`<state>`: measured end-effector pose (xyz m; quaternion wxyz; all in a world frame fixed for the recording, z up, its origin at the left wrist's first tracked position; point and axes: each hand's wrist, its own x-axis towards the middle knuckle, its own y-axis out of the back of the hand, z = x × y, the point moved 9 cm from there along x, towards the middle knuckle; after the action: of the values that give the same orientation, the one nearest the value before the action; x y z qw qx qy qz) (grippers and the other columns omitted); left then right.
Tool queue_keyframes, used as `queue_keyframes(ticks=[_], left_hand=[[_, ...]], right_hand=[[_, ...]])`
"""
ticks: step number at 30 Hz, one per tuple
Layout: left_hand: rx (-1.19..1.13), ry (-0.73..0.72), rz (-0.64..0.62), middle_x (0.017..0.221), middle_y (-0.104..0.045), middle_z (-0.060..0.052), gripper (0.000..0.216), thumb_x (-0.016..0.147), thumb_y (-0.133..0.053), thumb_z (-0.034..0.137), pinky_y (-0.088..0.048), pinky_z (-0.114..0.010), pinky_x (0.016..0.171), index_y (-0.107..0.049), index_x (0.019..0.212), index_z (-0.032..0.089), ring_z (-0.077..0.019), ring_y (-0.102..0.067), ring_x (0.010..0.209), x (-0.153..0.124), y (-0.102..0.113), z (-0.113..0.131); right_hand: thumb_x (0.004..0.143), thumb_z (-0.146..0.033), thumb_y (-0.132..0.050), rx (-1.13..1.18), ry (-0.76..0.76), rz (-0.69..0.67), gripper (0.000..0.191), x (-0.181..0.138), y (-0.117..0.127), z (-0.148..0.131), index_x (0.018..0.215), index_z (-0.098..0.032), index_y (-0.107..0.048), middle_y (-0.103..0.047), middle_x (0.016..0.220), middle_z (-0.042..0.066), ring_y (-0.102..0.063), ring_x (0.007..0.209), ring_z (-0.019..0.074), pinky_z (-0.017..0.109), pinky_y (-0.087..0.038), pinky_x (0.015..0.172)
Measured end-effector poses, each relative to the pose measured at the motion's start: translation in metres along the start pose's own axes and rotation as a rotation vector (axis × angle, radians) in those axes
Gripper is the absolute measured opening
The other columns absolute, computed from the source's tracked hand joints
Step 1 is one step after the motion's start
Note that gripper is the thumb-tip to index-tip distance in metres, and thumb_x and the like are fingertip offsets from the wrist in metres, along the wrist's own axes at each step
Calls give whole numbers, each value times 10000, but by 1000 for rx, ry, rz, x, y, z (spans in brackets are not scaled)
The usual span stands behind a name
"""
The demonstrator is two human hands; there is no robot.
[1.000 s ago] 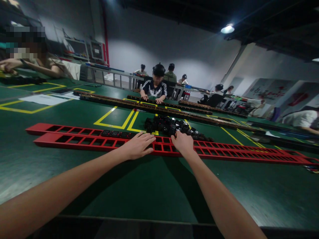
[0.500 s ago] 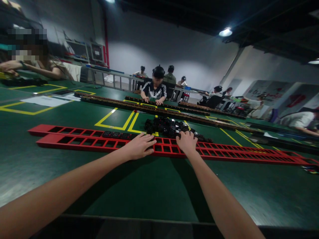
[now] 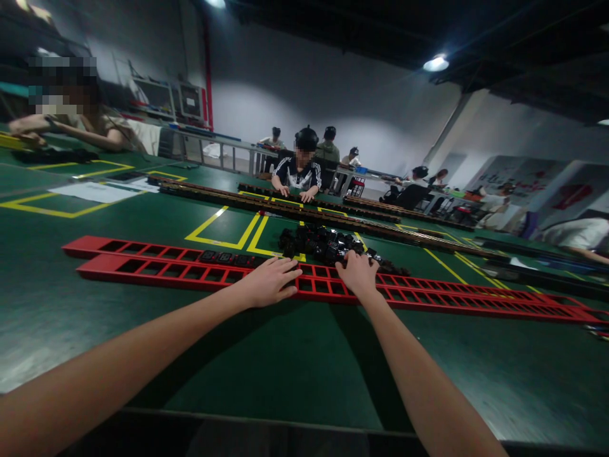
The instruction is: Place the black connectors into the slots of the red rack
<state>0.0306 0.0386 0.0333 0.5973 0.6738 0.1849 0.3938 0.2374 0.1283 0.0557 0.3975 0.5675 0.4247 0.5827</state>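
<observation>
Two long red slotted frames point(image 3: 162, 273) lie side by side across the green table point(image 3: 285, 368). My left hand point(image 3: 270, 283) rests flat on the nearer frame, fingers stretched out toward its slots. My right hand point(image 3: 358, 274) reaches over the frames to the near edge of a pile of small black parts point(image 3: 323, 244); its fingertips are hidden behind the hand. A few black parts point(image 3: 228, 258) sit fitted in the farther frame, left of my left hand.
Yellow tape lines point(image 3: 238, 235) mark boxes on the table. Long dark strips point(image 3: 295, 212) lie further back, where a person in a black cap point(image 3: 299, 168) works opposite. Another person point(image 3: 66, 120) sits far left, with paper sheets point(image 3: 90, 190) nearby. More people sit at the back right.
My right hand has moved forward from the red frame to the black parts pile. My left hand has stayed on the nearer frame. The view has shifted slightly.
</observation>
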Motion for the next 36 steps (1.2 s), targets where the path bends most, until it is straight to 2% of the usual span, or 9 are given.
queue_keyframes(ticks=[6,10,14,17,20,26,31,36], left_hand=[[12,-5,22,1533,-447,-132,520,1018,-443,483,-301,-482,1175,-517,1444,193,-307,-405,1424,-1,0,-2],[16,-10,22,1533,-450,-122,513,1020,-431,484,-306,-466,1172,-516,1441,204,-297,-413,1419,-2,-1,-2],[12,-15,21,1528,-455,-131,523,1020,-425,485,-314,-477,1168,-512,1445,192,-308,-414,1416,-2,0,-1],[32,-6,2,1531,-448,-140,520,1022,-424,475,-317,-490,1165,-508,1449,190,-320,-413,1415,-1,-1,-1],[42,-7,-2,1532,-448,-134,518,1025,-412,477,-317,-481,1164,-501,1453,198,-316,-412,1415,-2,-1,0],[22,-14,10,1534,-441,-145,514,1017,-440,467,-314,-497,1164,-507,1447,193,-330,-412,1412,-2,-1,-1],[20,-11,14,1530,-449,-142,511,1016,-447,464,-322,-499,1161,-508,1446,195,-327,-423,1405,-1,-2,-2],[18,-11,26,1522,-461,-138,505,1014,-452,464,-325,-491,1156,-518,1437,196,-321,-425,1405,-2,-1,-2]], right_hand=[[906,-385,-506,40,-28,54,264,-2,9,0,1053,-175,-566,-665,1027,134,-585,1060,304,499,-309,1009],[887,-309,-493,123,-25,103,305,-4,17,-2,1154,-175,-555,-674,1058,145,-593,1060,308,439,-386,944],[887,-237,-446,313,115,108,425,-6,16,-13,1304,-192,-514,-653,1194,113,-612,1038,262,353,-451,894],[856,-180,-444,395,259,92,498,-8,14,-24,1349,-180,-513,-608,1285,97,-597,1084,236,327,-455,950],[819,-130,-447,434,380,80,557,-12,13,-33,1370,-177,-515,-582,1276,87,-584,1100,213,304,-452,975],[783,-108,-465,447,444,65,441,-16,13,-39,1204,-184,-573,-544,1235,84,-582,1045,203,292,-464,937],[756,-121,-497,480,443,80,325,-14,14,-39,1072,-194,-519,-557,1157,87,-578,1008,208,300,-470,903],[768,-164,-553,585,547,132,153,-14,14,-43,877,-221,-462,-589,1171,114,-572,1083,239,354,-457,928]])
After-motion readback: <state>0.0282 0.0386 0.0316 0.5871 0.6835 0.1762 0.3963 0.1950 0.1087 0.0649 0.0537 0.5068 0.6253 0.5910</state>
